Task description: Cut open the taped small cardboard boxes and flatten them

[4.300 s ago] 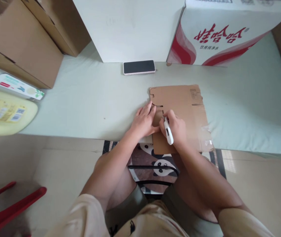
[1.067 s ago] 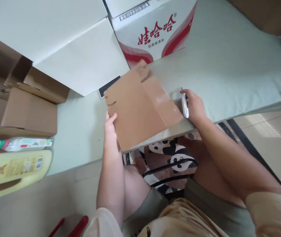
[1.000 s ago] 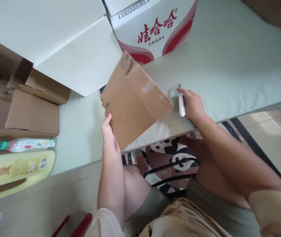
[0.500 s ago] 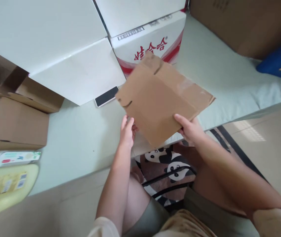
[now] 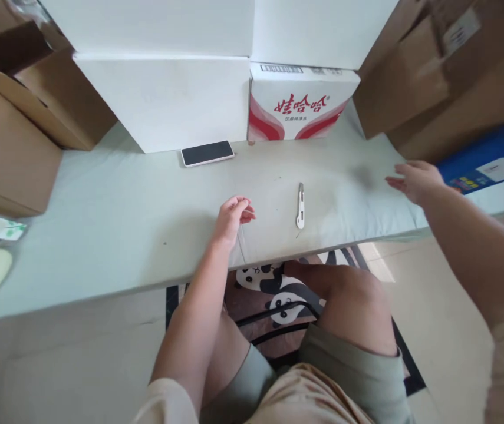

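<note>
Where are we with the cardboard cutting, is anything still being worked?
No cardboard piece lies on the table. The cutter lies on it, untouched. Left hand rests empty near the edge; right hand reaches open toward the blue box. Nothing is being cut.

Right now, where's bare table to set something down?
Widest bare patch: the table left of the left hand, out to the brown box. A smaller one lies between the utility knife and the right hand. The back edge is crowded: phone, white box, red-and-white carton.
</note>
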A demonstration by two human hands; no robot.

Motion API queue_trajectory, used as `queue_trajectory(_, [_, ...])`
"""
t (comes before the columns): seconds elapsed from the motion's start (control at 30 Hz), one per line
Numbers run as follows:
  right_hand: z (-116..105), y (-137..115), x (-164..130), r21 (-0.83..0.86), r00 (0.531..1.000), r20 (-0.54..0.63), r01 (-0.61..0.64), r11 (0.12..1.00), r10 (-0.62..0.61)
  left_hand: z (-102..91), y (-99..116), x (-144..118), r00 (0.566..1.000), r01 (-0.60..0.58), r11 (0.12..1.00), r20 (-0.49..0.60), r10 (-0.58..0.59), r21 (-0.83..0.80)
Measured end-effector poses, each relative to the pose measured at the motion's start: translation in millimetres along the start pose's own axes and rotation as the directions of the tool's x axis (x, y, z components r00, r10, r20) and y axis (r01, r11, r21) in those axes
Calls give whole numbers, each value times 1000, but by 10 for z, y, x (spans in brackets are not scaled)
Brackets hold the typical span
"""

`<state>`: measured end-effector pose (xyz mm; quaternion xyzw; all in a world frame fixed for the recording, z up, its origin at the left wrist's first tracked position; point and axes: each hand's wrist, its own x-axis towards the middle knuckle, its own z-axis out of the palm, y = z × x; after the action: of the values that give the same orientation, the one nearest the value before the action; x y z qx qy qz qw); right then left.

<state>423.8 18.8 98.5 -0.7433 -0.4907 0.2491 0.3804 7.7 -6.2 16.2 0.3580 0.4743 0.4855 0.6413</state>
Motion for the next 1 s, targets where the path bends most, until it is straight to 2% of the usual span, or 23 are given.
queue_trajectory(0.07, [231,-100,42,-152,993,5,-116,981,118,-28,40,-25,1000,-16,999,-6,16,-40])
queue_trajectory(0.13, [567,-146,-82,-274,982,51,-162,948,183,-56,79,-52,999,-35,997,2,35,-63])
queue_trajectory(0.3, [1479,-237,-526,-494,955,233,-46,868,184,-187,173,-154,998,-60,994,11,61,-90])
queue_trajectory(0.37, [1714,-340,-631,-553,953,255,5,833,164,-259,213,-227,998,-56,992,-5,55,-111])
queue_trajectory(0.5, [2019,-693,-752,-584,940,326,114,804,104,-412,300,-380,998,-64,986,-12,63,-157])
queue_trajectory(0.6, [2326,-1085,-820,-506,905,424,207,838,33,-544,361,-442,996,-86,970,-26,82,-227])
queue_trajectory(0.67, [2624,-1409,-858,-441,875,483,270,856,-28,-644,393,-463,995,-92,959,-55,80,-268])
queue_trajectory(0.8, [3385,-2198,-927,-330,814,550,416,847,-186,-860,446,-506,990,-100,932,-130,58,-348])
queue_trajectory(0.83, [3593,-2417,-959,-313,813,541,432,845,-216,-913,458,-512,987,-102,925,-151,50,-367])
queue_trajectory(0.9, [4000,-2864,-1074,-239,782,562,465,852,-269,-1015,477,-505,981,-105,918,-193,32,-382])
queue_trajectory(0.97, [4362,-3298,-1279,-101,706,626,495,863,-332,-1106,489,-468,972,-108,926,-235,22,-362])
queue_trajectory(1.0, [4513,-3500,-1412,21,635,672,499,866,-382,-1145,493,-440,969,-110,930,-247,22,-350])
